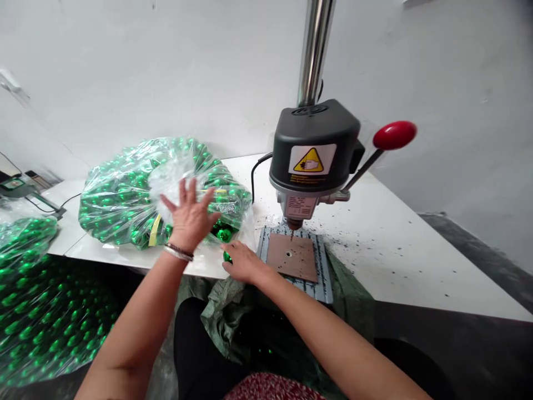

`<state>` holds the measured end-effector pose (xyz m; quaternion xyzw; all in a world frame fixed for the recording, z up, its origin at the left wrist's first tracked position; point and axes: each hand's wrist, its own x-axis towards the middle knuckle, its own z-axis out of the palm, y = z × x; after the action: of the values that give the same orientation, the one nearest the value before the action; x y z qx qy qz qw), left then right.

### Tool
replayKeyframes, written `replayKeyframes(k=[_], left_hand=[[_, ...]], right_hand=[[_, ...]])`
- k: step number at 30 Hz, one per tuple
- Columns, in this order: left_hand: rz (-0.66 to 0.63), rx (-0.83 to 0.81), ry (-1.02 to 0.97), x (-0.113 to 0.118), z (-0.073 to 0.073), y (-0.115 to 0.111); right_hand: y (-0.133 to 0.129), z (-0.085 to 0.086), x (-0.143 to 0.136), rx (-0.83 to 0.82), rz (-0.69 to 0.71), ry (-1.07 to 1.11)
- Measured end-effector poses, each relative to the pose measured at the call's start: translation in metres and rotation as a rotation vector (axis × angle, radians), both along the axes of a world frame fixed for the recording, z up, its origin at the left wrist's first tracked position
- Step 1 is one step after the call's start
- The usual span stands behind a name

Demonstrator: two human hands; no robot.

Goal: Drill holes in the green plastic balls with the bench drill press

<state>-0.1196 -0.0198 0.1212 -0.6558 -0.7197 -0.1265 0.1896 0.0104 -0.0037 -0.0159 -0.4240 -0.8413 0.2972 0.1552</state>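
Observation:
A clear plastic bag (112, 205) full of shiny green balls lies on the white table. My left hand (191, 219) is over the bag's front, its fingers spread wide and nothing held in them. One loose-looking green ball (224, 234) sits at the bag's right side, by the crumpled plastic. Just in front of it, my right hand (244, 262) has its fingers closed around another shiny green ball (227, 256), mostly hidden by the fingers. Right of that hand stands a drill press (314, 150), its bit above a brown board (291, 256) with a hole in it.
The drill press's red-knobbed lever (395, 135) juts out to the right. Dark chips lie scattered over the white table (400, 261). Green woven sacking (227, 319) hangs at the table's front edge. A second bag of green balls (45, 328) is at lower left.

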Motion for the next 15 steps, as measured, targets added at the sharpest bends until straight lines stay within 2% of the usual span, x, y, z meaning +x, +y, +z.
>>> replayKeyframes(k=[2, 4, 5, 7, 9, 11, 13, 15], left_hand=[[0.281, -0.082, -0.079, -0.051, -0.018, 0.011], [0.536, -0.235, -0.227, -0.100, -0.038, 0.004], [0.597, -0.299, -0.281, -0.117, -0.047, -0.006], [0.544, -0.338, -0.257, -0.130, -0.062, -0.028], [0.442, -0.231, -0.182, -0.117, -0.070, -0.045], [0.350, -0.056, -0.105, -0.088, -0.073, -0.049], [0.314, -0.029, -0.144, -0.058, -0.075, -0.036], [0.376, -0.061, -0.270, -0.041, -0.078, -0.014]], right_hand=[[0.005, 0.003, 0.005, -0.046, -0.105, 0.028], [0.011, 0.008, 0.009, -0.087, -0.216, 0.068], [0.014, 0.011, 0.010, -0.104, -0.252, 0.088], [0.017, 0.018, 0.009, -0.135, -0.279, 0.129], [0.019, 0.023, 0.005, -0.161, -0.276, 0.160], [0.020, 0.026, 0.000, -0.177, -0.266, 0.178], [0.022, 0.028, -0.004, -0.187, -0.260, 0.184], [0.026, 0.030, -0.005, -0.194, -0.257, 0.183]])
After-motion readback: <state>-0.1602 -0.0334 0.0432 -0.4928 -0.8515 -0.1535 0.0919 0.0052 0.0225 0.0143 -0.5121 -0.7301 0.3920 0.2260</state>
